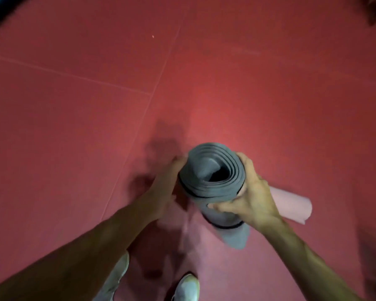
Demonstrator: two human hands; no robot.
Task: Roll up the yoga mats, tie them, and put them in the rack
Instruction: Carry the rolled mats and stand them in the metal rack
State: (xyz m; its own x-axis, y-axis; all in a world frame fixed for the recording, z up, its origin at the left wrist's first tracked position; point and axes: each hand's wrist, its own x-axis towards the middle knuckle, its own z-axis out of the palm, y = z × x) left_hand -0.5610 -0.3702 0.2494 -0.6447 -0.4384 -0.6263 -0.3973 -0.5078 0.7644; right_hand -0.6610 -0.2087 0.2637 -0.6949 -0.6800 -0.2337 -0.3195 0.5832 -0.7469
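Rolled mat (213, 189), bound by black straps (227, 226), stands on end above the floor (269, 83), clasped between the left hand (165, 183) and the right hand (252, 198). Rolling and tying seem complete. Next comes carriage to the rack, which is not in view.

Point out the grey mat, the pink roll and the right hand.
grey mat (215, 190): head view, coiled top end
pink roll (291, 203): head view, outer side
right hand (254, 198): head view, back of hand

Pink mat (291, 205) partly behind right hand (249, 198)
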